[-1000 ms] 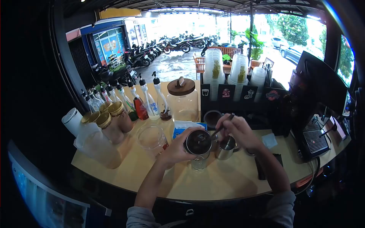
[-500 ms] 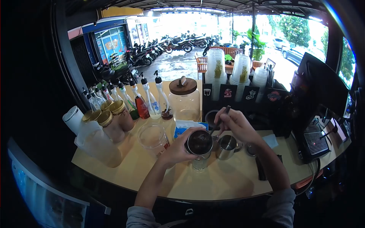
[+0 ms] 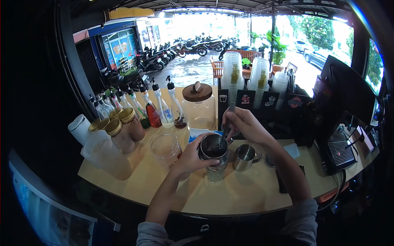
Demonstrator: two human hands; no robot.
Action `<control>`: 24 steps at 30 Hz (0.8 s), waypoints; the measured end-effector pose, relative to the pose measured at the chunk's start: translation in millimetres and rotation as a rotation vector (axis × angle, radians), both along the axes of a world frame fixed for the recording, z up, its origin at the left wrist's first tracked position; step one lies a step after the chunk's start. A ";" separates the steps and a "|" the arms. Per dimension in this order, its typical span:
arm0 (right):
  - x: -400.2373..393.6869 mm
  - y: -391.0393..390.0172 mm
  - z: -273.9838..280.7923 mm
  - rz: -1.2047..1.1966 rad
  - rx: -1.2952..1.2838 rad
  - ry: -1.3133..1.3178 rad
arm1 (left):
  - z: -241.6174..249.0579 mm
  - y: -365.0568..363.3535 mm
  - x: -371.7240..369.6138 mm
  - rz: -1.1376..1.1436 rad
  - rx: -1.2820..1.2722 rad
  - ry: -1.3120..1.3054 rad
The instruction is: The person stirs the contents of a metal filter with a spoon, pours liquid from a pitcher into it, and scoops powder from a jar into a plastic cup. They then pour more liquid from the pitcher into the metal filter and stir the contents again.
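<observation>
My left hand (image 3: 193, 158) is wrapped round a metal pitcher (image 3: 213, 152), which is tilted so its dark inside faces me. Below it, a clear glass (image 3: 215, 175) stands on the counter, partly covered by the pitcher in this view. Pinched in my right hand (image 3: 247, 125) is a spoon (image 3: 232, 107) with a long handle; its lower end reaches into the pitcher and is hidden there. Just to the right stands a second steel pitcher (image 3: 245, 159). A clear plastic tub (image 3: 164, 146) sits left of my left hand.
Pump bottles (image 3: 166, 108) line the counter's (image 3: 230, 201) back left, near gold-lidded jars (image 3: 127, 117) and a cloudy plastic jug (image 3: 107, 158). A wooden-lidded glass jar (image 3: 200, 112) stands behind my hands. Stacked cups (image 3: 232, 76) rise from a black holder; a drip grille (image 3: 342, 149) is at right.
The pitcher has tipped and shifted slightly, showing more of its inside. My right hand has moved a little left, and the spoon now stands more upright.
</observation>
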State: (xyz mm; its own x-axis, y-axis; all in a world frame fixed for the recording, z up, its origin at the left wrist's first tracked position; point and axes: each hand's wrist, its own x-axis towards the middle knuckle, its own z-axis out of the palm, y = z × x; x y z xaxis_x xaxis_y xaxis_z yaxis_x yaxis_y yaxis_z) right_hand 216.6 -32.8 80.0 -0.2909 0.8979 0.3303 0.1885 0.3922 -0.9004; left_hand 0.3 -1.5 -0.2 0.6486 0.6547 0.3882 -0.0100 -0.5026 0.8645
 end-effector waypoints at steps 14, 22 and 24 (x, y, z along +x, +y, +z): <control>-2.9 4.5 -10.5 0.047 -0.003 0.114 | 2.5 -5.8 -2.3 -0.033 -0.018 0.034; -5.5 3.8 -3.5 0.119 -0.015 0.056 | -1.5 -6.4 -4.6 -0.131 0.032 0.045; -7.0 2.0 -2.0 0.097 0.002 0.035 | -2.0 -6.0 -4.5 -0.159 0.012 0.014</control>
State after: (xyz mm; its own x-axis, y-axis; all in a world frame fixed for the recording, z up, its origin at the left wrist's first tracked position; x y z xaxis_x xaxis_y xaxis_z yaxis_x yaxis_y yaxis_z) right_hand 209.6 -30.8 78.0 -0.3648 0.8653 0.3439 0.1180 0.4093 -0.9047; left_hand -4.2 -7.5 -2.3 0.7489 0.5391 0.3854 -0.0782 -0.5057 0.8592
